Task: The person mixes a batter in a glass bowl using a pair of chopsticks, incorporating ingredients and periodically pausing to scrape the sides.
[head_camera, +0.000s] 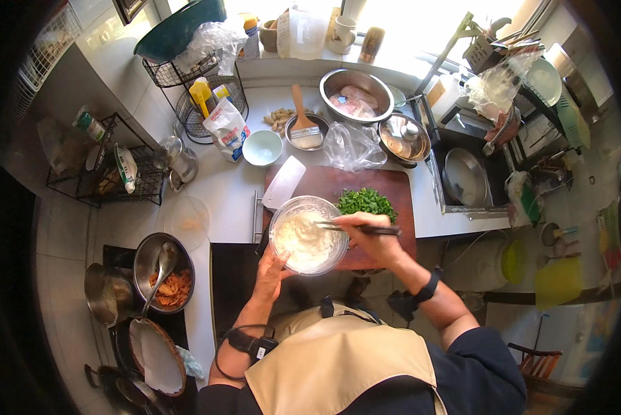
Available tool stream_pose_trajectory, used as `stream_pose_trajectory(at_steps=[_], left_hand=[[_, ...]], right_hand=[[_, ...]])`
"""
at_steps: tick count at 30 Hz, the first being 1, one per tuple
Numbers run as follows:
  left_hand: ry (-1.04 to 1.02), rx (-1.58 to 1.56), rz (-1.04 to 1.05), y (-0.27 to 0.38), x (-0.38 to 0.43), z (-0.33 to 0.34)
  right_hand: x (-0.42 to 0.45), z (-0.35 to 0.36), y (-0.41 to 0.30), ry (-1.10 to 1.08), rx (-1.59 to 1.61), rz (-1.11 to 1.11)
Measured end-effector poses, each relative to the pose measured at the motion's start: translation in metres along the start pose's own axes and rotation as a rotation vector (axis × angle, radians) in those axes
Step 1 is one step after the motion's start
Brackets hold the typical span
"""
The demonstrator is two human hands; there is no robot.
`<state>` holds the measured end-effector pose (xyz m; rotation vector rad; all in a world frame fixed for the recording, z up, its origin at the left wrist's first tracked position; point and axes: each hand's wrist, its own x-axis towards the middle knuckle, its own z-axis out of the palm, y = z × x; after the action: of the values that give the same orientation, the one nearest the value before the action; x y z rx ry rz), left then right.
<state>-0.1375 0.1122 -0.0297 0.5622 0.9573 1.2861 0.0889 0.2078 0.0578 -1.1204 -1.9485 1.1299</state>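
Note:
My left hand (273,272) holds a clear bowl (341,248) by its lower left rim, above the near edge of a reddish-brown cutting board (393,180). Inside the bowl is a pale, thick batter-like mixture (305,233). Dark chopsticks (380,230) are gripped in my right hand (372,239), their tips in the mixture. Chopped green herbs (366,203) lie in a heap on the board, just beyond my right hand. A cleaver (284,182) rests on the board's left side, its handle partly hidden by the bowl.
Behind the board stand a pale blue bowl (262,148), a small pan with a brush (303,124) across it, a steel bowl of raw meat (357,96) and a lidded pot (404,137). A sink (466,176) is at right. At left sits a pot of orange-brown food (173,288).

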Motion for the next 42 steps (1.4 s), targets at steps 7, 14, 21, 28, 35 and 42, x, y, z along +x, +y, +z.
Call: stream_pose_trajectory(at_steps=[7, 14, 21, 28, 35, 42], left_hand=[[-0.010, 0.072, -0.029, 0.002, -0.003, 0.003], [-0.009, -0.048, -0.041, 0.003, -0.007, -0.006], [-0.029, -0.135, -0.022, -0.001, -0.006, -0.007], [-0.089, -0.229, -0.010, 0.003, -0.003, -0.006], [-0.059, -0.184, 0.016, -0.001, -0.001, -0.002], [-0.054, -0.091, 0.025, 0.000, 0.000, 0.001]], right_hand=[[-0.001, -0.007, 0.007, -0.027, -0.043, -0.017], [-0.013, -0.010, 0.022, -0.069, 0.038, 0.034], [-0.020, -0.007, 0.019, -0.130, 0.161, -0.022], [-0.020, -0.003, 0.002, -0.181, -0.079, -0.114], [-0.017, 0.006, -0.017, -0.186, 0.017, 0.013], [-0.014, 0.011, -0.002, -0.068, -0.046, -0.239]])
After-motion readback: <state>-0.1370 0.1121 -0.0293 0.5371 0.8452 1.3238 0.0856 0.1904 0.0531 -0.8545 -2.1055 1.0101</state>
